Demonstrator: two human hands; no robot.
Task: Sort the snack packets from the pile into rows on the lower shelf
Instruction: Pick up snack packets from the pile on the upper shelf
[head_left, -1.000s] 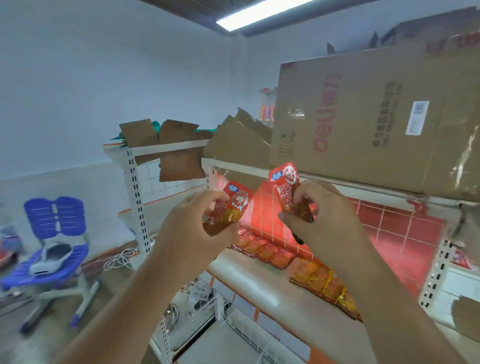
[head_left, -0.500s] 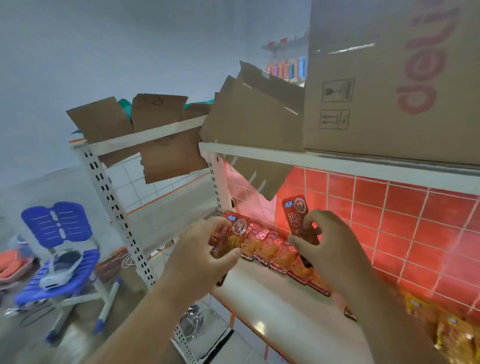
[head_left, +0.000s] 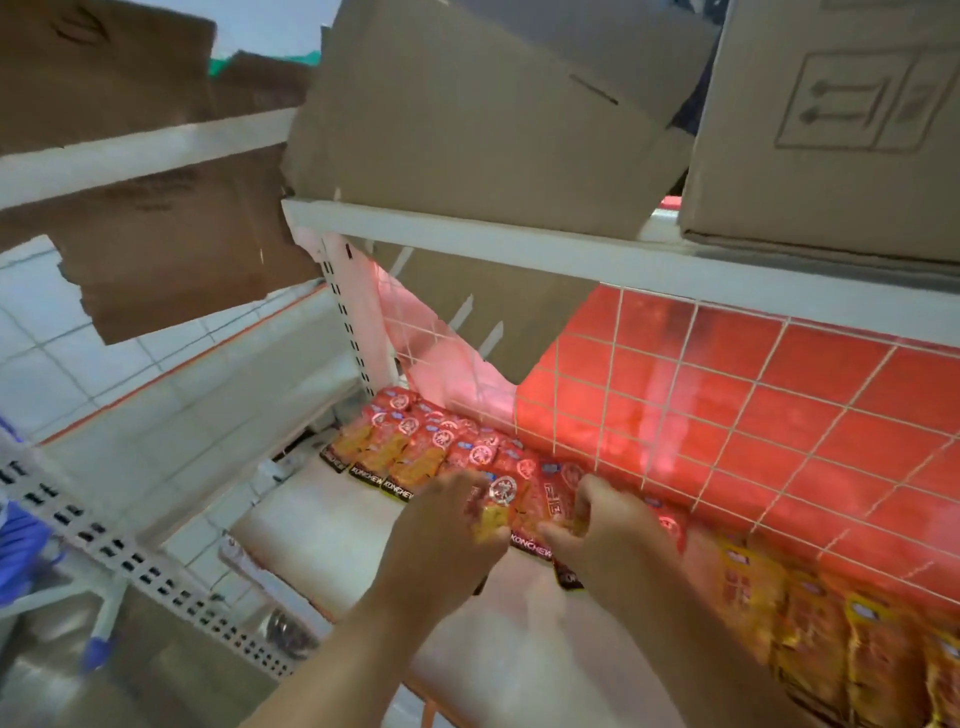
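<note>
Both hands are down at the lower shelf (head_left: 322, 551) here. My left hand (head_left: 441, 545) has its grip pinched on a red snack packet (head_left: 493, 506), thumb under the bottom end. My right hand (head_left: 610, 525) has its grip curled round a second red packet (head_left: 555, 506) just beside the first one. Both packets sit at the near end of the row of red packets (head_left: 415, 441), which runs along the back edge out of the back left corner, each one overlapping the next. Toward the right edge there's a row of yellow-orange packets (head_left: 831, 639), kinda blurry. There's a red wire grid (head_left: 779, 415) behind it all, and cardboard boxes (head_left: 831, 130) sit on the upper shelf (head_left: 519, 244) overhead.
</note>
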